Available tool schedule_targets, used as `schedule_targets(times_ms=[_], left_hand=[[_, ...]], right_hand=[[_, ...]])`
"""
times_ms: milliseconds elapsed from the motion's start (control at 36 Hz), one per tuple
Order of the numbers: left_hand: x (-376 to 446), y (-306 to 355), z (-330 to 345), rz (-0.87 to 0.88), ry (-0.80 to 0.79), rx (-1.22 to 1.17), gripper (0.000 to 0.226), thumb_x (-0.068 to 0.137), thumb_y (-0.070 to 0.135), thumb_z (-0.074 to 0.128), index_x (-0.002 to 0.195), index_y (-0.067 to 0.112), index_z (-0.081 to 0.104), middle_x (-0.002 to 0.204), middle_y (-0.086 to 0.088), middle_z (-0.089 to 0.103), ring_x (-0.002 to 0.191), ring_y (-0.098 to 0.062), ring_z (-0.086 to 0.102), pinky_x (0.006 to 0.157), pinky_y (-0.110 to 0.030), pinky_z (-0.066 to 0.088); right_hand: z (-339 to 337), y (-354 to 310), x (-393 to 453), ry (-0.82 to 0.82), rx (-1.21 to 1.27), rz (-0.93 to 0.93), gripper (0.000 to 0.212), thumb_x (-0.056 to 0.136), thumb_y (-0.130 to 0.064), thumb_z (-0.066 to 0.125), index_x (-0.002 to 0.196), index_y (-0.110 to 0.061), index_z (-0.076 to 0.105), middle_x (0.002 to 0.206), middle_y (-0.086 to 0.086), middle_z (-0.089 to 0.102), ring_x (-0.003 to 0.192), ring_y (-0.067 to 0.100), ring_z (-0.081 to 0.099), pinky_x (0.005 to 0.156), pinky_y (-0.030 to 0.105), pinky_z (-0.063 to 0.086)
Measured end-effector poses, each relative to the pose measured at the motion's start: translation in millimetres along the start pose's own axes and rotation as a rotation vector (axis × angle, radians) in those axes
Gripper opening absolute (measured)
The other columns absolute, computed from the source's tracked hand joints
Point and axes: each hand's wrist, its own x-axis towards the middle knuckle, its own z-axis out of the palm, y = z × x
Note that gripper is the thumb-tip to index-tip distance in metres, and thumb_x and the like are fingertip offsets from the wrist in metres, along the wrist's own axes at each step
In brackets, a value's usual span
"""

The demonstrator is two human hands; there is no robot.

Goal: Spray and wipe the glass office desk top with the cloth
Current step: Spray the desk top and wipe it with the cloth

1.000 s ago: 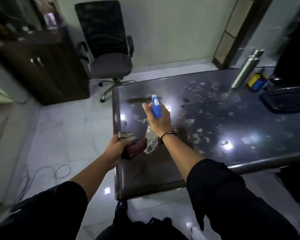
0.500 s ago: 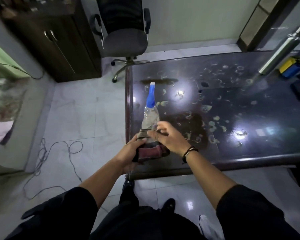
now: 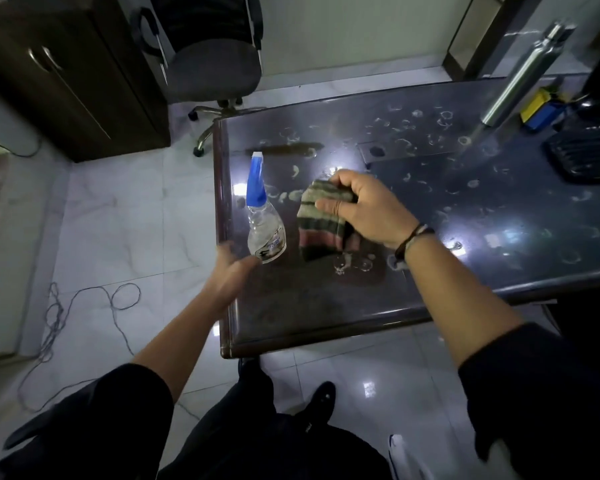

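The dark glass desk top (image 3: 326, 306) is dotted with spray droplets and smears. A clear spray bottle with a blue trigger head (image 3: 262, 220) stands on it near the left edge. My right hand (image 3: 368, 209) grips a striped folded cloth (image 3: 321, 221) and holds it against the glass just right of the bottle. My left hand (image 3: 231, 271) hovers by the bottle's base, blurred, fingers spread and holding nothing.
A steel water bottle (image 3: 523, 71), a yellow and blue item (image 3: 542, 110) and a black keyboard (image 3: 586, 157) sit at the desk's far right. An office chair (image 3: 212, 64) and dark cabinet (image 3: 70, 74) stand beyond. A cable (image 3: 84, 306) lies on the tiled floor.
The spray bottle was set down on the desk. The cloth passed from my left hand to my right, which moved it right onto the glass. My left hand let go.
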Motion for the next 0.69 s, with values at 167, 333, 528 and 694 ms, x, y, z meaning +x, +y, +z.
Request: schedule_targets(times_ms=[167,333,528,694], left_hand=[[49,55,-13,0.320,-0.121,0.050,0.086,0.084,0.029,0.087,0.151,0.027,0.034,0.137,0.002,0.058,0.117,-0.014,0.064,0.100,-0.033,0.053],[88,78,5,0.469,-0.040,0.086,0.024,0.089,0.035,0.078,0.109,0.021,0.073,0.116,0.008,0.074,0.101,-0.010,0.073,0.096,-0.037,0.057],[85,73,-13,0.407,0.001,0.168,0.016,0.089,0.038,0.068,0.076,0.032,0.065,0.064,0.002,0.070,0.061,-0.015,0.065,0.070,-0.040,0.053],[79,49,-51,0.184,-0.215,0.295,0.040,0.079,0.052,0.067,0.065,0.015,0.064,0.063,-0.007,0.069,0.074,-0.038,0.068,0.087,-0.061,0.056]], right_hand=[[-22,68,88,0.061,-0.401,0.213,0.054,0.095,-0.035,0.073,0.139,-0.009,0.054,0.134,0.013,0.057,0.125,0.032,0.055,0.101,0.038,0.044],[38,135,91,0.209,-0.636,0.323,0.076,0.093,-0.048,0.063,0.152,-0.007,0.038,0.158,0.022,0.034,0.145,0.040,0.034,0.120,0.048,0.031],[106,170,106,0.083,-0.820,0.416,0.085,0.101,-0.066,0.025,0.164,-0.010,0.016,0.172,0.012,0.008,0.160,0.029,0.001,0.126,0.061,0.000],[153,168,110,0.111,-0.884,0.361,0.084,0.102,-0.061,0.016,0.163,-0.005,0.014,0.171,0.019,0.008,0.159,0.034,0.002,0.127,0.056,-0.003]])
